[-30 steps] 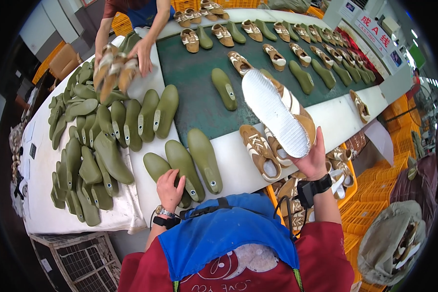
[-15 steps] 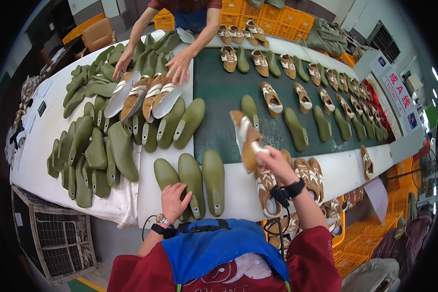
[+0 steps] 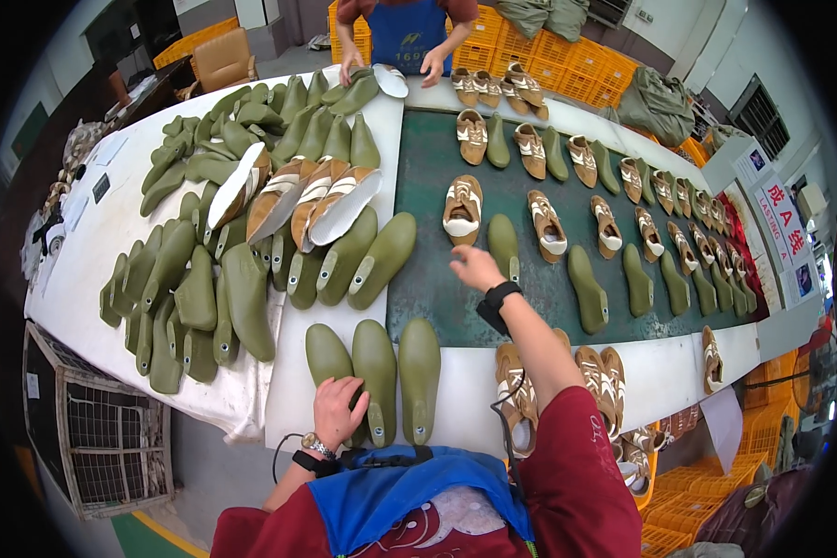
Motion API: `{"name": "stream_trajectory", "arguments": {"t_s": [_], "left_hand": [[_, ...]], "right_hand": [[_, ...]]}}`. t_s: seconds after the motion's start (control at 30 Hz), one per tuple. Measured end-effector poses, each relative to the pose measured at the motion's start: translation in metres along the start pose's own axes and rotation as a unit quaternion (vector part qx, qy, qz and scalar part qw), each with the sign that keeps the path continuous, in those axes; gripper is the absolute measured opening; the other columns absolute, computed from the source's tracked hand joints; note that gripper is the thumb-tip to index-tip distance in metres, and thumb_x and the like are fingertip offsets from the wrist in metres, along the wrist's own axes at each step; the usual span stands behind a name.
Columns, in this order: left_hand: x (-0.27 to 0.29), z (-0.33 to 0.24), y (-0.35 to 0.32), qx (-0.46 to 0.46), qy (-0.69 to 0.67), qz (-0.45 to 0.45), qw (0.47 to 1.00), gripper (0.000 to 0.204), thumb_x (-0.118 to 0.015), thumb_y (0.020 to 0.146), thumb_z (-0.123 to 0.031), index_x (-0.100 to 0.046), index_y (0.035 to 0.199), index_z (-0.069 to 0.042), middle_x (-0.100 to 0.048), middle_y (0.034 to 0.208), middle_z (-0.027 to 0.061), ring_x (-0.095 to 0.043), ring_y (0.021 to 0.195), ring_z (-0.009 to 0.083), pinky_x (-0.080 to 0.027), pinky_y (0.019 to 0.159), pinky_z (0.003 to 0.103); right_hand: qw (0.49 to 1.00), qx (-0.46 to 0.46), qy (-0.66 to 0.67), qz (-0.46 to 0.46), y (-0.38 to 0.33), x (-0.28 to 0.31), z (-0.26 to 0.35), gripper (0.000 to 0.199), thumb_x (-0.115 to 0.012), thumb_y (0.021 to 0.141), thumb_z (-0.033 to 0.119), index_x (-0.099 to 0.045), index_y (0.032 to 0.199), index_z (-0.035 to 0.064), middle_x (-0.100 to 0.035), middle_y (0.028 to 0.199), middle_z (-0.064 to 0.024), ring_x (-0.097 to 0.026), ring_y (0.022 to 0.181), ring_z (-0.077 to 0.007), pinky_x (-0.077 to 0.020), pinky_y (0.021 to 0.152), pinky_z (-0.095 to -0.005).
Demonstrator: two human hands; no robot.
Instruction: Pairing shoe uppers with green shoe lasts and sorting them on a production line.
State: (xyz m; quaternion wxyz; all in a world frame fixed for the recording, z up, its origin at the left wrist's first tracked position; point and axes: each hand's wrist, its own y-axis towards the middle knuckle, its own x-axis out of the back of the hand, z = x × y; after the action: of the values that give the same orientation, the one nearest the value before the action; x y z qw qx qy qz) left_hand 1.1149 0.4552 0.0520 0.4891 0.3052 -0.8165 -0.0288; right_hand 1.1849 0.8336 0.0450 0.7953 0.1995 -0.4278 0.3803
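Note:
My left hand [image 3: 338,409] is closed round the heel end of a green shoe last [image 3: 327,350], the leftmost of three lying side by side at the near table edge. Beside it lie the middle last [image 3: 374,372] and the right one [image 3: 418,377]. My right hand [image 3: 479,269] reaches over the green belt [image 3: 437,293], fingers apart and holding nothing. Just beyond its fingertips a brown-and-white sneaker upper [image 3: 462,210] rests on the belt, heel toward me. A single green last [image 3: 503,244] stands right of that hand.
Green lasts [image 3: 195,288] pile up on the left, with several uppers [image 3: 321,200] and white insoles on top. Rows of uppers and lasts run right along the belt. More uppers [image 3: 601,372] lie at the near right edge. Across the table stands a co-worker in a blue apron [image 3: 409,37].
My right hand has carried the sneaker upper forward, set it on the belt and let go. My left hand stays on the last. The co-worker's hands have drawn back from the uppers.

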Motion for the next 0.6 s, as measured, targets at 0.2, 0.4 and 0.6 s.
{"name": "stream_trajectory", "arguments": {"t_s": [0.2, 0.4, 0.6], "left_hand": [[-0.004, 0.007, 0.0, -0.009, -0.012, -0.015, 1.0, 0.02, -0.063, 0.076, -0.017, -0.063, 0.092, -0.004, -0.064, 0.091, 0.0112, -0.059, 0.085, 0.0277, -0.042, 0.086, 0.041], [-0.006, 0.007, 0.0, -0.028, -0.016, -0.032, 0.999, 0.018, -0.062, 0.076, -0.015, -0.063, 0.09, -0.004, -0.064, 0.088, 0.0102, -0.06, 0.083, 0.0266, -0.042, 0.085, 0.04], [-0.005, 0.008, -0.002, -0.026, -0.032, -0.05, 0.998, 0.014, -0.06, 0.073, -0.011, -0.064, 0.085, -0.004, -0.064, 0.084, 0.0114, -0.06, 0.079, 0.0279, -0.045, 0.08, 0.039]], "right_hand": [[0.972, 0.122, -0.028, 0.201, -0.103, -0.009, 0.078, 0.037, -0.056, 0.079, 0.029, -0.058, 0.111, 0.0112, -0.063, 0.098, -0.0192, -0.059, 0.091, -0.0354, -0.0477, 0.08, -0.0433], [0.952, 0.09, -0.146, 0.254, -0.185, -0.025, 0.128, 0.05, -0.052, 0.082, 0.046, -0.049, 0.121, 0.014, -0.064, 0.079, -0.0179, -0.063, 0.075, -0.0353, -0.0498, 0.066, -0.0439], [0.972, 0.042, -0.14, 0.184, -0.213, -0.053, 0.136, 0.053, -0.053, 0.08, 0.045, -0.045, 0.125, 0.017, -0.064, 0.073, -0.0169, -0.063, 0.068, -0.0345, -0.0498, 0.061, -0.0439]]}}
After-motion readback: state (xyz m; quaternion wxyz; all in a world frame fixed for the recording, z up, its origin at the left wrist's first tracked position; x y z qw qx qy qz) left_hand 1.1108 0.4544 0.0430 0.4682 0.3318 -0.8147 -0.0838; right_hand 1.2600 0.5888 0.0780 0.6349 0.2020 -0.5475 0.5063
